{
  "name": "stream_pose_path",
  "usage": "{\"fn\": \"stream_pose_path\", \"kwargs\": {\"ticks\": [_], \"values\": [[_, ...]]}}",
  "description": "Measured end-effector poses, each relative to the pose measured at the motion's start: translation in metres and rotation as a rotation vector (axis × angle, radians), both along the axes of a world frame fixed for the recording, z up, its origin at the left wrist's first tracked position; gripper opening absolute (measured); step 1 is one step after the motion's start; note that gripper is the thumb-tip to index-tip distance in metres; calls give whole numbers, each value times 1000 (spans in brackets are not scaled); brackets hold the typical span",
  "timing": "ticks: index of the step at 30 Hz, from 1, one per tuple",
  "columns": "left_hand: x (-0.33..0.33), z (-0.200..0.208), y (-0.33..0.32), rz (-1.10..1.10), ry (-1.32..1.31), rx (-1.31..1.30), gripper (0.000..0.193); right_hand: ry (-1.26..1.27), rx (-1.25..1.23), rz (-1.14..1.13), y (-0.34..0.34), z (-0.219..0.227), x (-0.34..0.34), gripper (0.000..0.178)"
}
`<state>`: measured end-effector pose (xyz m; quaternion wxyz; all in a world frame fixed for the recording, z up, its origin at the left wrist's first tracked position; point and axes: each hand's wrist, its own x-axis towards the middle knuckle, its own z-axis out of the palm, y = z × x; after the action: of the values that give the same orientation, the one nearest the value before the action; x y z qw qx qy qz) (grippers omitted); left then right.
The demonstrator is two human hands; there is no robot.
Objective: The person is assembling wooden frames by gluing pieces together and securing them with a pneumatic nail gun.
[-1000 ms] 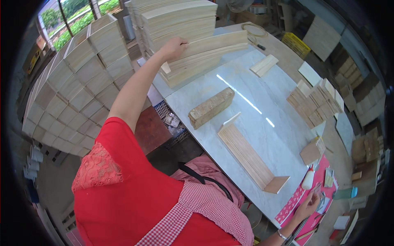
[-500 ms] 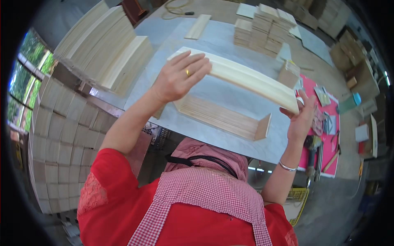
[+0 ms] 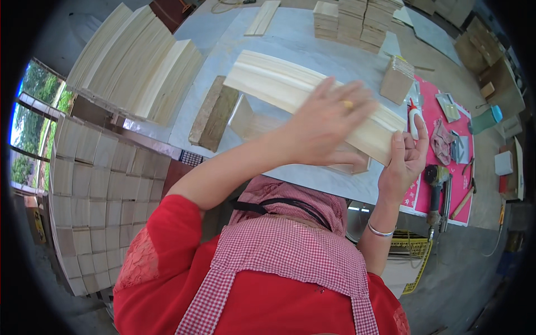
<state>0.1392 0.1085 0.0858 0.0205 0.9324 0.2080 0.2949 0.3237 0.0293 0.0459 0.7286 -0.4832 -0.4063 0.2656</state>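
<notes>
- Pale wooden board [image 3: 276, 78]: it is slanting above the three-sided wooden piece, running leftward from the right hand [image 3: 406, 151] and passing beneath the left hand [image 3: 328, 121].
- Right hand: it is pinching the board's near-right end between thumb and fingers.
- Left hand: its fingers are spreading loosely over the board, blurred; whether the palm is touching, one cannot tell.
- Handling: the pinch should be steadying the free end, the left palm lying flat and light, since raw edges may be splintering.
- Three-sided wooden piece [image 3: 241, 118]: it is standing below the left hand, partly hidden, leaving little room for dipping the board.
- Brown block [image 3: 211, 114]: it is lying left of the left hand, near the board's far end, possibly obstructing a leftward swing.
- White bottle [image 3: 414, 120]: it is standing just beyond the right hand, risking a knock.
- Board stack [image 3: 128, 64]: it is rising well left of both hands on the surface [image 3: 296, 42].
</notes>
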Motion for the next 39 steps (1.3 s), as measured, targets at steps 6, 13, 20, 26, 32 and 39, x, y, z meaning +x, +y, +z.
{"fn": "stream_pose_path", "kwargs": {"ticks": [6,13,20,26,32,39], "values": [[32,15,-1,-122,26,-79,84,24,23,25,-5,6,-15,49],[26,16,14,-32,68,-108,80,123,-30,218,-7,-18,28,55],[-6,10,25,36,60,-266,82,-536,-434,460,-27,-83,77,93],[-8,-8,11,83,156,-301,85,-444,-453,539,-3,-90,39,103],[-6,-23,7,107,251,-372,87,-429,-360,574,3,-89,12,99],[4,-29,12,54,276,-437,87,-428,-340,585,5,-93,13,99]]}}
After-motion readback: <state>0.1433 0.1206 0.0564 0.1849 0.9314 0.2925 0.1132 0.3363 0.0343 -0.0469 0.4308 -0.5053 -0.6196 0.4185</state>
